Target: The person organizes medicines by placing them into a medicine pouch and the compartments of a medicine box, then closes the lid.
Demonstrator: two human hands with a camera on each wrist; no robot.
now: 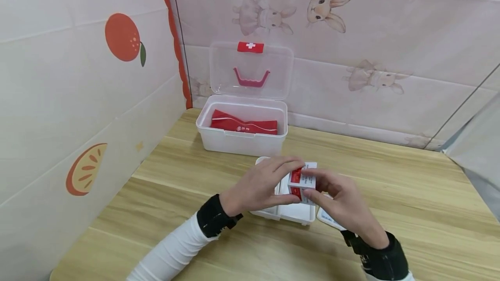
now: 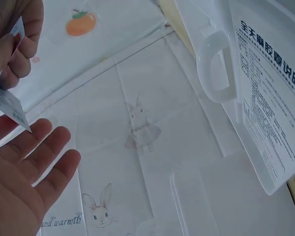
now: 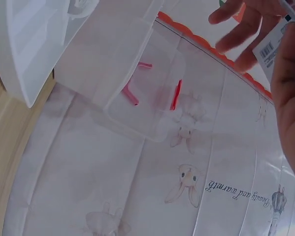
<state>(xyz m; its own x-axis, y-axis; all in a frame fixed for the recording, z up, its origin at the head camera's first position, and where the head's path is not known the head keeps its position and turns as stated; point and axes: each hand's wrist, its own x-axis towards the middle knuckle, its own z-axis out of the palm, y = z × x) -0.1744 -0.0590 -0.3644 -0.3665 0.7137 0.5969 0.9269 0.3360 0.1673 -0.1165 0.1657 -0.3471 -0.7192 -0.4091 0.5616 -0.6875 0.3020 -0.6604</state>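
Note:
A small red and white box (image 1: pixel 302 180) is held above a white tray insert (image 1: pixel 291 214) on the wooden table. My right hand (image 1: pixel 340 198) pinches the box from the right with thumb and fingers. My left hand (image 1: pixel 261 185) reaches over from the left, its fingers laid nearly straight along the box's top. In the left wrist view the left hand (image 2: pixel 19 182) shows an open palm just below the box (image 2: pixel 7 103), which the right hand (image 2: pixel 16 29) holds. The right wrist view shows the box's barcode side (image 3: pixel 268 51) beside my right hand (image 3: pixel 290 98).
An open white first-aid case (image 1: pixel 242 142) stands behind the hands, with its clear lid (image 1: pixel 251 70) raised and a red packet (image 1: pixel 244 125) inside. A flat white printed item (image 1: pixel 326 219) lies under my right hand. Patterned fabric walls close in the left and back.

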